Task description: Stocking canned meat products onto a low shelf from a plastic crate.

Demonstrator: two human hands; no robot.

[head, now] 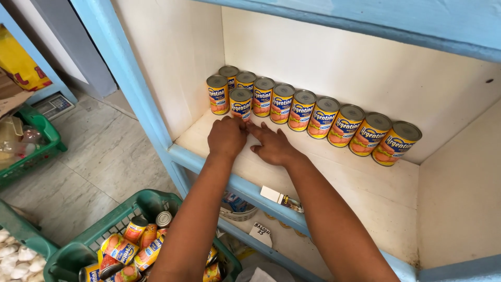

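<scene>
Head view, close, down onto shelf [334, 172]

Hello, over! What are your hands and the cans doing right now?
Left hand touching front can. Right hand flat on shelf beside it. Nothing in the way.

A short cylindrical metal can with a yellow-and-blue label and a plain silver lid [240, 103] is standing upright on the cream-painted shelf board [365, 193], near the left end of the shelf. It is sitting out in front of a line of matching yellow-labelled cans [323, 117] that is running diagonally along the back wall, just beside the leftmost ones. Its lid is facing up and its label is facing forward. The fingers of both hands are touching its base.
</scene>
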